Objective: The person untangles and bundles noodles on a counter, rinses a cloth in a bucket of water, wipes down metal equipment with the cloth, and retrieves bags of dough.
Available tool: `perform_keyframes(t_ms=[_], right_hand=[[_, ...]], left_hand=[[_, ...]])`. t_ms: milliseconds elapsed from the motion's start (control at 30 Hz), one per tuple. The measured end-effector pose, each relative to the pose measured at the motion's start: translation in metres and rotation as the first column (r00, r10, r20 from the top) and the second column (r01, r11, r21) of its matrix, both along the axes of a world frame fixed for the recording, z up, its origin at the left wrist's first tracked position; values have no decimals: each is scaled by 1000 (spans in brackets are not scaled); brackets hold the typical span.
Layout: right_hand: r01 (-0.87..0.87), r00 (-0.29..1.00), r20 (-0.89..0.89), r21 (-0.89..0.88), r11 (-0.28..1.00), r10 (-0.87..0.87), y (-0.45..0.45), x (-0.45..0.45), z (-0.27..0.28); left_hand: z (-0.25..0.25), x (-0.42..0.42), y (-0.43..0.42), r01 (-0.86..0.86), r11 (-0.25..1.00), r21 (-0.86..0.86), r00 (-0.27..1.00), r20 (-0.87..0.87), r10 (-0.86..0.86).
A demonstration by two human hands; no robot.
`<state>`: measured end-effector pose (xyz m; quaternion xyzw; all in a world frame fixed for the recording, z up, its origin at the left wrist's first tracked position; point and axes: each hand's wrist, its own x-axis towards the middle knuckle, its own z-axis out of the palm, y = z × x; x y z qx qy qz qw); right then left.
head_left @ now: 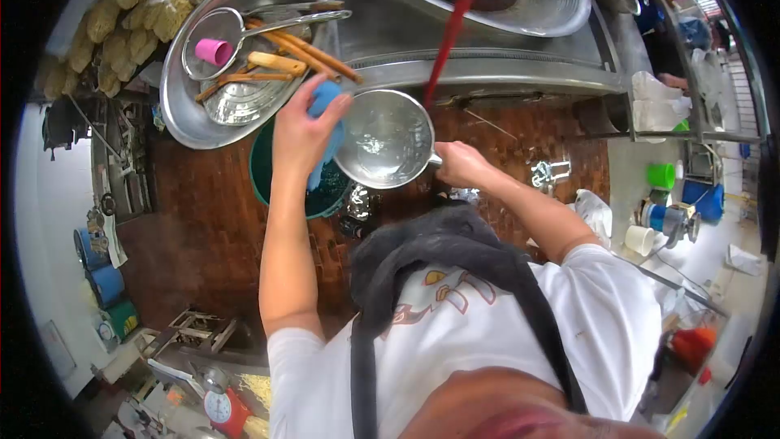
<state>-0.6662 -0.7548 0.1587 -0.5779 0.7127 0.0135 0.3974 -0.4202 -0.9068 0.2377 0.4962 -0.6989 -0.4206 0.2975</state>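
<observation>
Saucepan (pixel 384 138) could be tipped if its handle (pixel 435 160), gripped by right hand (pixel 463 165), is twisted; blue cloth (pixel 327 99) is clasped by left hand (pixel 297 134).

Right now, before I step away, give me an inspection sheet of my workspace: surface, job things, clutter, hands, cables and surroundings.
Surface: metal counter, with a large wok on the far side.
Job things: pan, its contents unclear through glare; blue cloth beside it.
Clutter: metal bowl with a strainer, pink cup and wooden-handled tools.
Hands: left hand holds the cloth; right hand grips the pan's handle.
Cables: too small to tell.
Surroundings: green bucket below; red scale behind, to the left.
</observation>
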Motion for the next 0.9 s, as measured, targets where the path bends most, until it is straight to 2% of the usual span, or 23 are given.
perform_keyframes(t_ms=[100,200,300,333,367,433,500,633,733,833,900], right_hand=[[72,997,-24,-18,997,-73,29,-77,10],[161,986,-39,-5,987,-161,69,-151,20],[261,964,-27,-58,964,-263,117,-213,13],[303,952,-40,-50,952,-305,131,-230,14],[345,936,-56,-41,938,-347,148,-245,14],[433,899,-17,-98,896,-437,187,-273,-2],[503,855,-58,-154,850,-516,225,-294,-15],[683,719,-31,-158,713,-695,278,-308,-2],[769,630,-17,-129,627,-776,304,-314,19],[777,601,-58,-192,600,-797,334,-320,10],[785,582,-92,-198,587,-808,345,-323,7]], left_hand=[[1,-116,-16,164,973,-160,965,230,-125],[-33,-215,-35,207,947,-247,927,358,-109],[-57,-270,-41,289,933,-215,927,307,-216],[-59,-286,-34,325,888,-325,931,273,-241],[-62,-299,-25,368,872,-324,913,300,-275],[-43,-330,-1,453,831,-322,873,348,-341],[-27,-361,18,529,771,-355,837,367,-405],[-7,-424,39,620,657,-429,785,361,-504],[-9,-475,46,640,621,-452,767,329,-550],[-35,-528,51,646,614,-453,761,330,-558],[-57,-559,51,662,657,-362,750,333,-572]])
